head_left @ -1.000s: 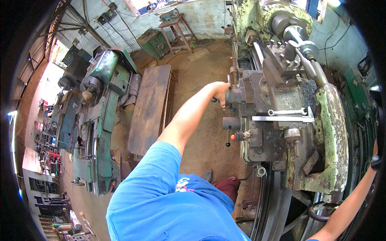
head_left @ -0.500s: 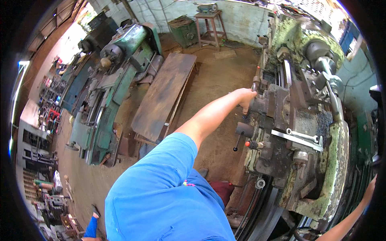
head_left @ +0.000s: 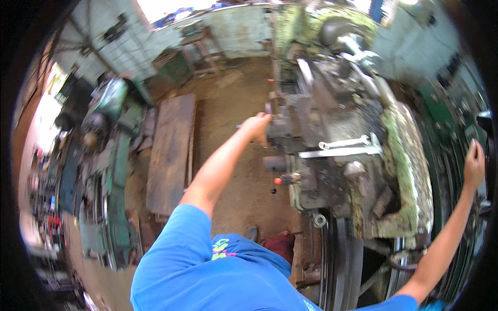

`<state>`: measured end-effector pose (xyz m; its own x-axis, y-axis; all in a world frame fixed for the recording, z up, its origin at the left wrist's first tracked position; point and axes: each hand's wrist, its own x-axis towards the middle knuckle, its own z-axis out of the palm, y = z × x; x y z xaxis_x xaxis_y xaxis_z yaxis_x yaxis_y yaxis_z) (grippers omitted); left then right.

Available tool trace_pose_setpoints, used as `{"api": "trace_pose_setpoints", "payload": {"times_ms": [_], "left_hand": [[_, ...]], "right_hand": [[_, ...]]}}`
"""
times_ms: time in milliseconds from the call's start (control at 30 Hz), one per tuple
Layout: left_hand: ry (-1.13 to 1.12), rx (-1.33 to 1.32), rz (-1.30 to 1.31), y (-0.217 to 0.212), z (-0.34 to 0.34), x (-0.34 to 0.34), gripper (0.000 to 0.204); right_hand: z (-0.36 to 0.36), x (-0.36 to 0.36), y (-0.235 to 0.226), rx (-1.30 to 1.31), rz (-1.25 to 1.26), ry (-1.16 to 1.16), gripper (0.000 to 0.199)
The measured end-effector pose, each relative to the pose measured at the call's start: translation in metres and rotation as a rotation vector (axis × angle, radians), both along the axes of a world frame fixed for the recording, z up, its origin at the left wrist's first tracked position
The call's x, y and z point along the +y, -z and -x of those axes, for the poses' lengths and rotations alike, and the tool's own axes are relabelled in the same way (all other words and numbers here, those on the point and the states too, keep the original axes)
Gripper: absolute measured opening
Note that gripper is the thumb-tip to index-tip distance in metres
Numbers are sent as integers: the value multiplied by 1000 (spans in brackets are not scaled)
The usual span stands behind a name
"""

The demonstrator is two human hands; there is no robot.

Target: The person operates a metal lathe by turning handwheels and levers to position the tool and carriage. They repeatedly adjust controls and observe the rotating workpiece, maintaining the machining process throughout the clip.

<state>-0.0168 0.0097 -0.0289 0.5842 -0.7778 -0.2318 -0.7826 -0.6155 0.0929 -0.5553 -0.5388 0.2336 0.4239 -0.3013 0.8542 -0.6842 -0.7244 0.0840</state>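
Observation:
My left hand (head_left: 256, 127) is closed around a handle at the front of the lathe carriage (head_left: 293, 124); a small metal end (head_left: 239, 126) pokes out beside it. Stretched out at the far right, my right hand (head_left: 473, 165) is raised beside dark, partly cut-off equipment; blur hides its fingers. On top of the carriage lie a combination spanner (head_left: 344, 142) and a long flat metal bar (head_left: 337, 153) with a jaw-like end. Beyond them, a shiny metal shaft (head_left: 365, 75) runs from the lathe chuck (head_left: 340, 32).
A red-tipped lever (head_left: 280, 181) and a dark cylinder (head_left: 275, 164) jut from the lathe front. Left of me stand a low brown table (head_left: 171, 150) and another green lathe (head_left: 111, 155). A green bin (head_left: 174, 67) and a small stand (head_left: 199, 41) are by the back wall.
The view has swung right, so the lathe appears further left. My right arm shows more fully, with the hand higher. My left hand stays at the carriage handle.

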Motion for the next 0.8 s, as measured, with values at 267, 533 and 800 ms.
{"api": "trace_pose_setpoints", "payload": {"times_ms": [267,533,800], "left_hand": [[-1,-85,129,2,10,1,115],[-34,-135,140,6,19,2,105],[-29,-197,100,4,26,2,107]], "right_hand": [[-33,83,-20,-104,60,-65,19],[-43,107,-25,-127,13,-51,17],[-19,47,-9,-94,111,-114,21]]}}
